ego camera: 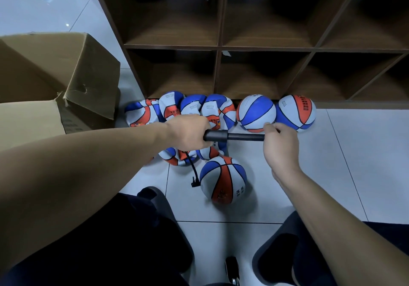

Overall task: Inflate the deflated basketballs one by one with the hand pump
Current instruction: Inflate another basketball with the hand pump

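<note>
Upper left: open box [44, 82]. Centre: flat balls [177, 108] against the shelf [219, 46]. Left hand [188, 133] fingers grip the pump [221, 135] barrel; right hand [278, 146] fingers grip its rod. Hose [193, 168] meets the ball [223, 180] at lower centre, on the floor [332, 175].

Item count, head view:
- Hand pump [234, 136]: one, with one hose [192, 166]
- Round, firm basketballs: three [256, 113] [296, 112] [223, 180]
- Flat, crumpled basketballs [177, 108]: about six; overlap and the arm prevent an exact count
- Cardboard box [55, 71]: one
- Shelf unit [221, 46]: one
- Hands: two [190, 133] [280, 146]
</note>
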`<state>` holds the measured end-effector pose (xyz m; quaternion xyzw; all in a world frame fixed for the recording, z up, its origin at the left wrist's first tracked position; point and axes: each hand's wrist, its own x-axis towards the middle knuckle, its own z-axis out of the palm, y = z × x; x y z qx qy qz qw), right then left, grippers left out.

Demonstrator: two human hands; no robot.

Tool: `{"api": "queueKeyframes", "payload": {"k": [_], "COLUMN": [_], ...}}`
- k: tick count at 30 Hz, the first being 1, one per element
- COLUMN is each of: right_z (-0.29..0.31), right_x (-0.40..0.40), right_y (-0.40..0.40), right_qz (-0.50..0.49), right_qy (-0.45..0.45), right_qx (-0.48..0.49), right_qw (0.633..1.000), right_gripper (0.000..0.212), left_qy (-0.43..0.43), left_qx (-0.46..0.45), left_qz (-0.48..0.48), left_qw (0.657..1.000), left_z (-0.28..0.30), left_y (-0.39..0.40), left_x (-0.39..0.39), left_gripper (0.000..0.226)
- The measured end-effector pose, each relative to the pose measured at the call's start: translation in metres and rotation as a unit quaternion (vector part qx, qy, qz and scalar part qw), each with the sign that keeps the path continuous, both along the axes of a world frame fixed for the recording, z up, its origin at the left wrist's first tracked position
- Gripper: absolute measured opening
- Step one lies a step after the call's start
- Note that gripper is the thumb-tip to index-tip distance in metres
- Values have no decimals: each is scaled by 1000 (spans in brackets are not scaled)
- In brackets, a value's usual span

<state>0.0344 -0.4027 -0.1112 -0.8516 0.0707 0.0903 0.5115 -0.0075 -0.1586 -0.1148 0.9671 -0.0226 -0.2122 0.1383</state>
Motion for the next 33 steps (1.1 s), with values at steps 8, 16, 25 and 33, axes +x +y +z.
{"api": "queueKeyframes", "payload": {"k": [8, 16, 25, 33], "right_z": [3, 4, 11, 4], "right_x": [-21, -28, 4, 9], "right_y": [20, 26, 5, -16], "right_qz": [39, 56, 24, -53], "right_qy": [-18, -18, -13, 15], "right_qx": [4, 2, -4, 42], "right_qw": [999, 998, 1000, 998], "right_gripper": [46, 44, 42, 49], "left_qy": [-24, -27, -11, 32], "left_qx": [-6, -1, -33, -7], "left_qz": [-11, -27, -12, -12], "left_qw": [1000, 999, 999, 999], "left_z": [6, 13, 12, 4], "left_y": [-28, -40, -15, -3], "left_x": [0, 2, 5, 0], "left_gripper": [26, 21, 26, 32]}}
